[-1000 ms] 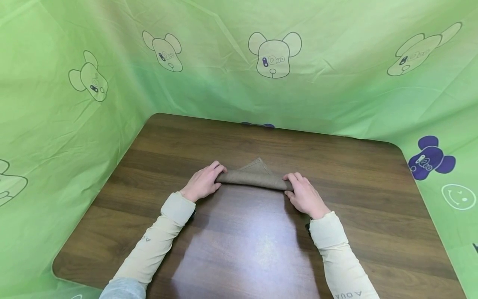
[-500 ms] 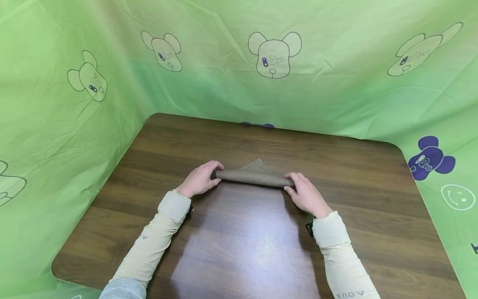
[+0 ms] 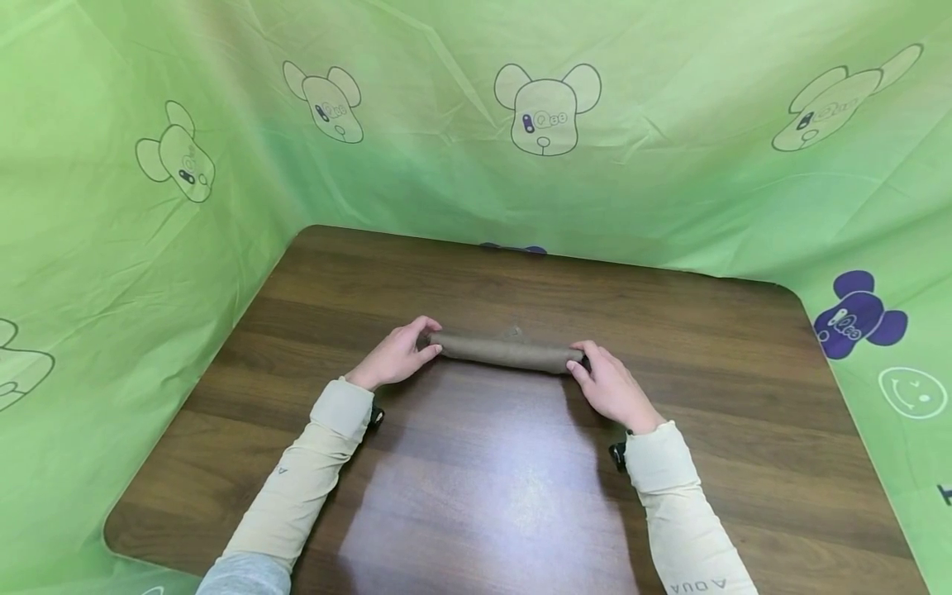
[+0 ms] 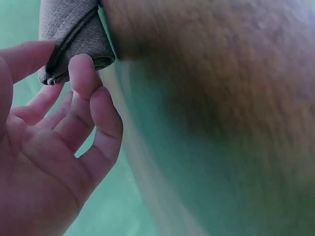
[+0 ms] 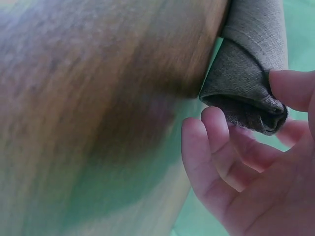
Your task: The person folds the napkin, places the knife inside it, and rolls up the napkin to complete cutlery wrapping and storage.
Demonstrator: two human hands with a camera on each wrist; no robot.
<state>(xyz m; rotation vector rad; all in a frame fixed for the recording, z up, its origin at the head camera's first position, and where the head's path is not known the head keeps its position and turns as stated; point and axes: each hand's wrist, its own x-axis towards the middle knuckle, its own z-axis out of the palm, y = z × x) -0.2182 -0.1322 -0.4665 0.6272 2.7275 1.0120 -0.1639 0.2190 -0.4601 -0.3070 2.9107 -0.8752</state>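
Observation:
A grey-brown cloth (image 3: 506,351), rolled into a narrow tube, lies crosswise on the wooden table in the head view. Just a small tip of cloth shows behind the roll. My left hand (image 3: 394,355) pinches the tube's left end. At the right end, my right hand (image 3: 611,387) holds it between thumb and fingers. The left wrist view gives the wound layers of the rolled cloth (image 4: 78,37), the thumb on one side and fingers about the end. Folded layers also show at the end of the cloth (image 5: 246,73) in the right wrist view.
The dark wooden table (image 3: 297,487) has rounded corners. Green curtains (image 3: 431,182) printed with bear heads hang behind it and at both sides. Both forearms (image 3: 297,479) in pale sleeves reach in from the near edge.
The cloth has been rolled further, and its triangular corner behind the roll has shrunk to a small tip. The left hand has shifted slightly left; both hands stay at the ends.

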